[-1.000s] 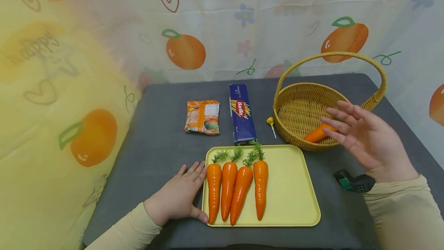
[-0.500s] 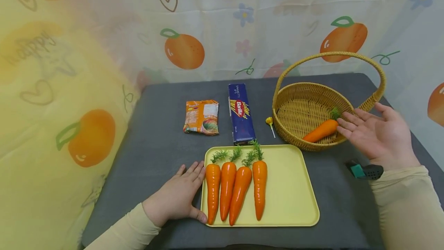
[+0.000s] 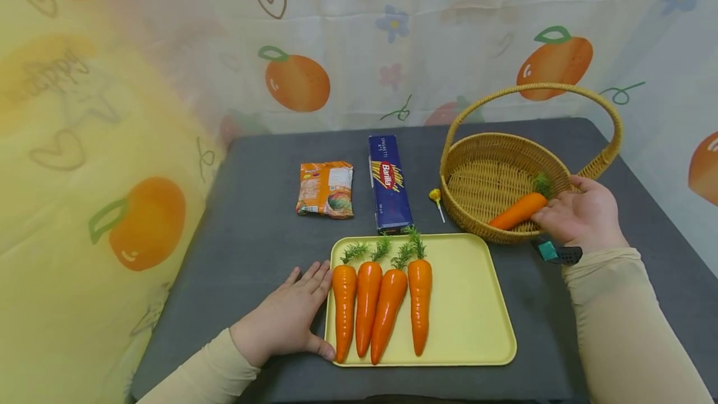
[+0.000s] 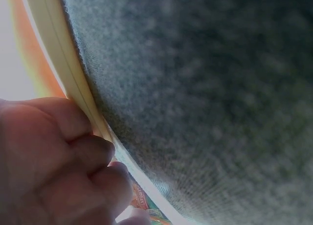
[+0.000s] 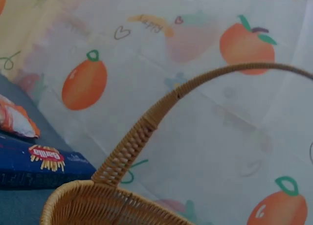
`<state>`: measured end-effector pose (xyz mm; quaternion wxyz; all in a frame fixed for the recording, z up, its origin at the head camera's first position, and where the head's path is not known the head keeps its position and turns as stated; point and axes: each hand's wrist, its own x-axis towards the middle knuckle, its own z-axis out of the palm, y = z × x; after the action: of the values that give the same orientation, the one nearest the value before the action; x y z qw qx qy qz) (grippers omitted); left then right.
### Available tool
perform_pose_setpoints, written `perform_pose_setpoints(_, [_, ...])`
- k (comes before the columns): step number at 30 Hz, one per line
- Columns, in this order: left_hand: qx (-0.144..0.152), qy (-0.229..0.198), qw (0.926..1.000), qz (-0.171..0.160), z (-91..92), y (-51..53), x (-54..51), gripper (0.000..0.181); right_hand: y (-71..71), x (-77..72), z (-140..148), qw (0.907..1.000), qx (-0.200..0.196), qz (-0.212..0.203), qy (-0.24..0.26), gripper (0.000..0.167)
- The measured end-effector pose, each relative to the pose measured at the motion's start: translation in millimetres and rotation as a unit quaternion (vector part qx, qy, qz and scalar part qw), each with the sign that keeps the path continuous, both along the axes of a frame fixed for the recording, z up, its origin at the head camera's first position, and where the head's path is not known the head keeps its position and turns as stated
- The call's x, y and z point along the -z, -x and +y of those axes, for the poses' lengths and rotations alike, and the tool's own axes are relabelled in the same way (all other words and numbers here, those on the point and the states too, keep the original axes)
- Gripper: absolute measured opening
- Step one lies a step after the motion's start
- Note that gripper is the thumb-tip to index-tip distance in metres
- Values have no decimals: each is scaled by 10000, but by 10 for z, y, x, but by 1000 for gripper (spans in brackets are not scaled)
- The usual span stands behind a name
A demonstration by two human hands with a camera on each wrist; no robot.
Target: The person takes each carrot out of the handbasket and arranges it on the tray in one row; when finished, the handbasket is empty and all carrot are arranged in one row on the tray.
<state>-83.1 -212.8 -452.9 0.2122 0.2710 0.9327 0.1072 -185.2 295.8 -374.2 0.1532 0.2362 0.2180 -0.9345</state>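
Beside the yellow tray (image 3: 468, 304), my left hand (image 3: 288, 317) rests with extended fingers, fingertips and thumb at its left edge. In the left wrist view, fingers (image 4: 98, 181) lie against the pale tray rim (image 4: 80, 88). Several orange carrots (image 3: 367, 304) with green tops lie side by side on the tray. Another carrot (image 3: 518, 211) lies inside the wicker basket (image 3: 488, 173). My right hand (image 3: 586, 214) is at the basket's right rim, its fingers reaching beside that carrot; contact is unclear. The right wrist view shows the basket handle (image 5: 132, 142), but no hand.
Behind the tray are a blue Barilla spaghetti box (image 3: 389, 186) and an orange packet (image 3: 325, 189). A yellow lollipop (image 3: 435, 197) lies left of the basket. A printed cloth (image 3: 359, 36) hangs along the back and sides of the grey table (image 3: 252, 217).
My right hand first drew back to the right, uncovering the carrot in the basket, then moved left and down to the basket rim. The left hand and the tray stayed put.
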Motion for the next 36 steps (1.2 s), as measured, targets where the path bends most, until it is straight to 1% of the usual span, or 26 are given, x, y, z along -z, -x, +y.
perform_pose_setpoints(3, [-1, 10, 10000, -32, 1, 7, 2, 145, 62, 73, -40, 9999, -22, -56, 121, 72])
perform_pose_setpoints(7, [-12, 7, 10000, -57, -1, 4, -7, 144, 168, 130, -144, 9996, -184, -111, 196, 74])
perform_pose_setpoints(10, [-17, -9, 10000, -44, -8, -3, -9, 144, 245, 147, -249, 9988, -327, -161, 318, 74])
perform_pose_setpoints(16, [35, -45, 10000, 31, -5, -5, 0, 144, 328, 166, -422, 9960, -498, -269, 692, 76])
perform_pose_setpoints(20, [44, -26, 10000, 69, -5, -8, 0, 144, 393, 163, -531, 9947, -610, -217, 799, 76])
perform_pose_setpoints(23, [32, -25, 10000, 65, -3, -10, -5, 144, 458, 165, -596, 9948, -752, -228, 650, 74])
perform_pose_setpoints(27, [17, -20, 10000, 50, -1, -11, -13, 144, 558, 174, -655, 9945, -975, -347, 184, 76])
perform_pose_setpoints(32, [2, 2, 10000, 41, 5, -11, -17, 145, 675, 187, -708, 9915, -1193, -477, -216, 79])
perform_pose_setpoints(36, [-11, -10, 10000, 48, 8, -15, -22, 144, 732, 173, -757, 9868, -1421, -465, -625, 80])
